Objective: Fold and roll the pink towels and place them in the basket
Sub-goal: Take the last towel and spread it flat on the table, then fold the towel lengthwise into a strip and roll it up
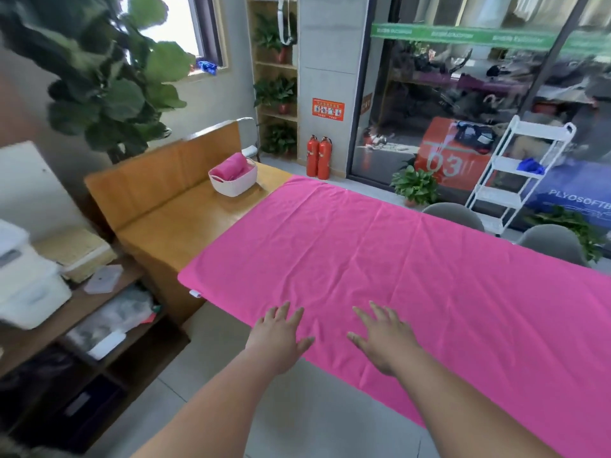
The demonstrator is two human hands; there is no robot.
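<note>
A large pink towel [380, 259] lies spread flat over the wooden table [185, 226], reaching from its near edge to the far side. My left hand [281, 338] lies flat with spread fingers on the towel's near edge. My right hand [383, 338] lies flat beside it, fingers also spread, holding nothing. A white basket [231, 185] stands at the table's far left corner with a rolled pink towel [229, 168] inside it.
A raised wooden board [158, 170] backs the table on the left. Low shelves with a white printer [26, 285] stand at the left. Grey chairs [456, 214] sit beyond the table. A white rack [515, 180] and two fire extinguishers [319, 157] stand near the glass wall.
</note>
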